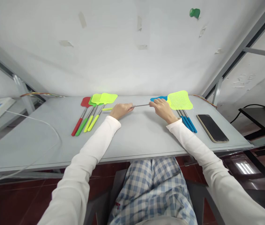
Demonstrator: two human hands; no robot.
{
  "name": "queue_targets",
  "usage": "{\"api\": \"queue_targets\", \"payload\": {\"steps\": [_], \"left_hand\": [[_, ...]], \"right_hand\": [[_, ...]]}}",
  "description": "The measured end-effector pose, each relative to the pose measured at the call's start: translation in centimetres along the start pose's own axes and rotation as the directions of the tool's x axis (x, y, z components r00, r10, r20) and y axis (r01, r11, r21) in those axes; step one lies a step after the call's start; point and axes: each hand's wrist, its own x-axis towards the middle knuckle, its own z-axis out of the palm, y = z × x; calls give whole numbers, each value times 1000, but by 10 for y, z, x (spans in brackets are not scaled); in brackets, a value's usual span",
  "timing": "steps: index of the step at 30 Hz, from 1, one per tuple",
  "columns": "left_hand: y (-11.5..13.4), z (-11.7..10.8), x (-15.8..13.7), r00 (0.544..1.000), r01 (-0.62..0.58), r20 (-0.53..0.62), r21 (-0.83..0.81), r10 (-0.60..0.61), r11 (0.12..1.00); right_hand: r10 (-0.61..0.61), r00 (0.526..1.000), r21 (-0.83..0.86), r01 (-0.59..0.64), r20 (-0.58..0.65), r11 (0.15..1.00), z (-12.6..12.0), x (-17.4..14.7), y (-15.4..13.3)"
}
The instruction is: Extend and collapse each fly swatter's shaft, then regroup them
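Both of my hands grip one yellow fly swatter (180, 100), held level above the table with its metal rod stretched between them. My left hand (122, 110) is closed around the rod close to the yellow handle, which sticks out to the left. Near the swatter's head, my right hand (162, 110) is closed on the other end of the rod. Blue fly swatters (189, 123) lie under and beside the right hand, their heads partly covered. To the left lie a red fly swatter (77, 126), a green fly swatter (82, 125) and two yellow-green fly swatters (93, 122).
A phone (212, 128) lies on the grey table (137, 137) at the right. A white cable (56, 132) curves across the table's left side. Behind the table stands a white wall (127, 62), with metal frame posts (218, 90) at the sides.
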Motion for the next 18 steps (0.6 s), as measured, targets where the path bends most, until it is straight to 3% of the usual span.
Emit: {"api": "queue_targets", "payload": {"steps": [9,14,18], "left_hand": [[-49,-1,-15,997,77,-13,25,-76,997],[-50,0,-15,995,100,28,0,-100,995],[-37,-3,-16,991,130,22,0,-130,992]], "right_hand": [[3,997,-106,-11,-73,994,3,2,20],[8,998,-117,-14,-56,993,11,-2,22],[112,994,-72,-113,-22,991,19,-5,20]]}}
